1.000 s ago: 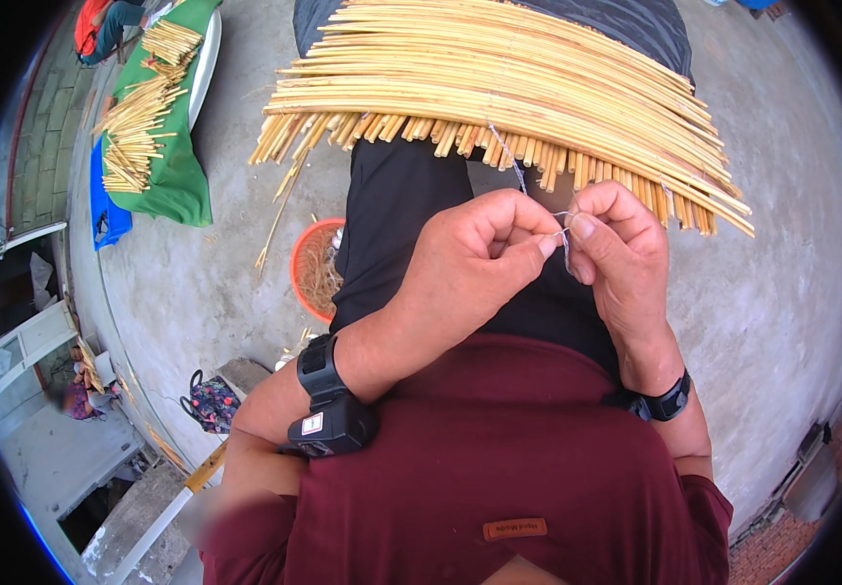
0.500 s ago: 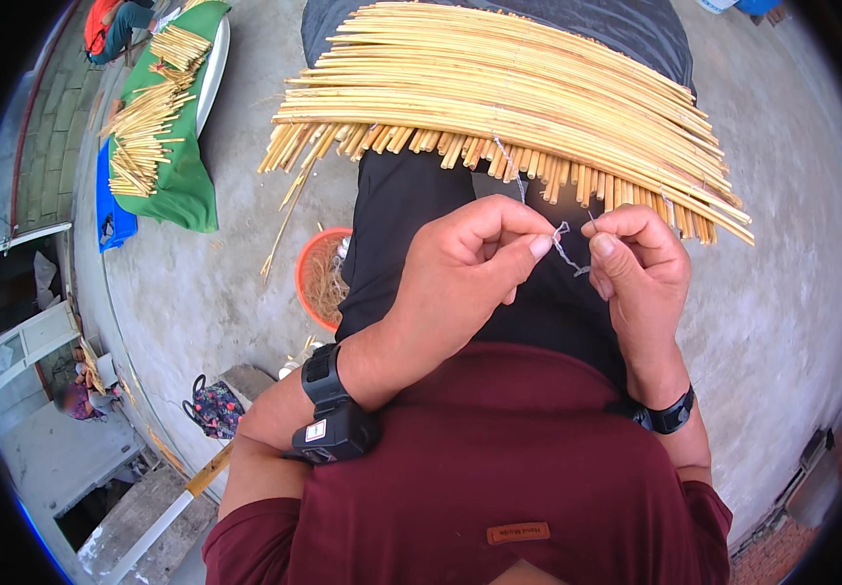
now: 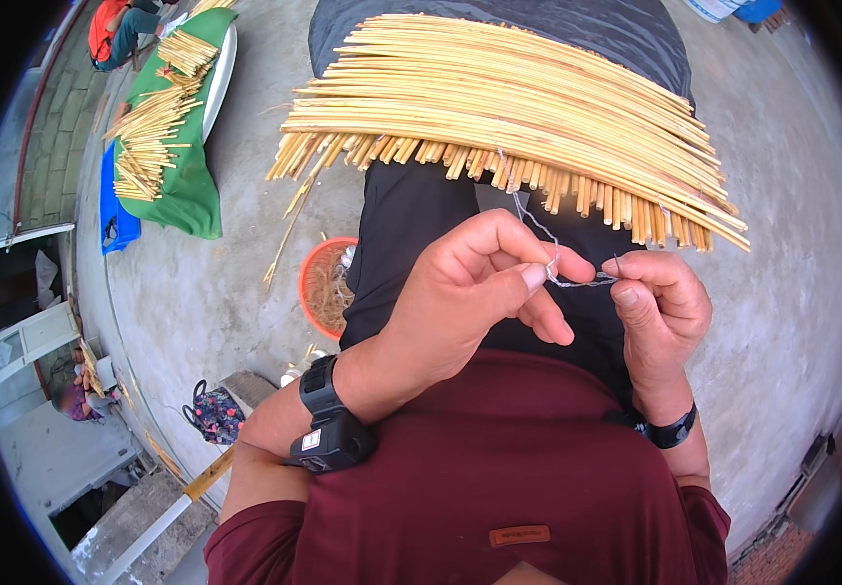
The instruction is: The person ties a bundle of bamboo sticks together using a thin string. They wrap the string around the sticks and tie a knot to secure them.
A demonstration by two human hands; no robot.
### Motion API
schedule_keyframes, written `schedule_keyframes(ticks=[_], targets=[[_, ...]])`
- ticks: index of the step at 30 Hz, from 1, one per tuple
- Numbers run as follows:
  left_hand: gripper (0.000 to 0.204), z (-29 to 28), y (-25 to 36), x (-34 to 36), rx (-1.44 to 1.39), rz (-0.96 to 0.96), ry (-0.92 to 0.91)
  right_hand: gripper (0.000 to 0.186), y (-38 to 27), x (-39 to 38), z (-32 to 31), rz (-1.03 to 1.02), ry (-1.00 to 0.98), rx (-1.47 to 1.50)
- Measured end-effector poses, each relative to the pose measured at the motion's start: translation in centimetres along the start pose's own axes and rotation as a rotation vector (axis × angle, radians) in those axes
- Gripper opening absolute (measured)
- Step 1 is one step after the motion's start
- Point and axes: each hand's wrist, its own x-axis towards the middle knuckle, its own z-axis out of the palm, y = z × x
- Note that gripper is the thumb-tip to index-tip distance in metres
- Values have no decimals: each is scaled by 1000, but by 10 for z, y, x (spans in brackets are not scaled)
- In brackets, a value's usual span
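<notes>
- Our L hand (image 3: 470, 302) & R hand (image 3: 660, 312): fingers pinching thin grey thread (image 3: 577, 282) betw. them.
- Thread runs up to bamboo-stick mat (image 3: 518, 127) on our lap.
- Orange basket (image 3: 324, 288) on floor, left.

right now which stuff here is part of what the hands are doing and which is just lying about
In use:
left hand
right hand
grey thread pinched between both hands
mat of yellow reeds the thread runs up to

Lying about:
orange basket
loose reeds on green cloth
patterned bag
</notes>
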Motion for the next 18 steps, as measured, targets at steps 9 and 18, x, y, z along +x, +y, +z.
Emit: schedule_keyframes(ticks=[9,18], targets=[[5,-7,2,-15,351,38,13,18,-14,-1,7,-22,-299,-292],[4,-8,1,-18,343,87,73,24,-20,-1,15,-33,-317,-357]])
